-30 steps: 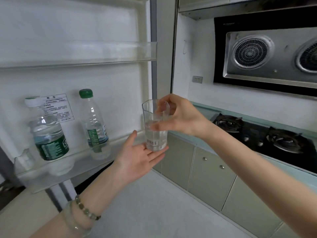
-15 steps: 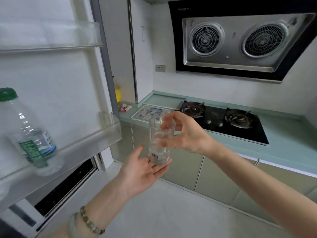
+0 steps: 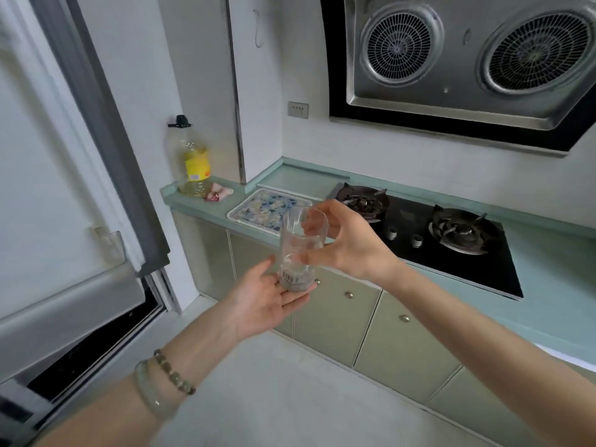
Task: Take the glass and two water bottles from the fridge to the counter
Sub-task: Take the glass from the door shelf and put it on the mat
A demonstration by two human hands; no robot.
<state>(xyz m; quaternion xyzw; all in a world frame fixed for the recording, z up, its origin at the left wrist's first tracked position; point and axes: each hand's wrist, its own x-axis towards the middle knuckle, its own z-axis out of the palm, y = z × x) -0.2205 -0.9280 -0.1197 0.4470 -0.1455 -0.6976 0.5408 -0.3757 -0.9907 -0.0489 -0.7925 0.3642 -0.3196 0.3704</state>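
- Head view: the glass (image 3: 298, 250) is upright in mid-air, in front of the pale green cupboard doors (image 3: 335, 312) and short of the desk (image 3: 548, 285).
- The right hand (image 3: 345, 245) is clamped on the glass's upper part, thumb on the near side and fingers curled over the rim; the far wall of the glass is hidden behind those fingers.
- The left hand (image 3: 267, 301) lies open, palm up, under the glass, whose base rests on its fingers; the base itself is partly masked by them.
- A barcode sticker (image 3: 293, 279) sits low on the glass. Whether the glass holds any water is hard to make out through the clear wall.
- Two bracelets (image 3: 164, 382) circle the left wrist; both forearms run off the bottom edge.
- Beyond the glass, on the desk, lies a patterned tray (image 3: 258, 209), its near right corner covered by the glass.
- Right of the glass is a black gas hob (image 3: 451, 250) with two burners, its left burner partly hidden by the right hand.
- Left of and beyond the glass, an oil bottle (image 3: 193, 162) stands at the desk's end, with small pink items just beside it, too small to identify.
- Above the glass hangs an extractor hood (image 3: 467, 59), cut off at the top and right.
- Far left of the glass, the open fridge door (image 3: 64, 221) is blurred and cropped; its shelf contents are out of frame.
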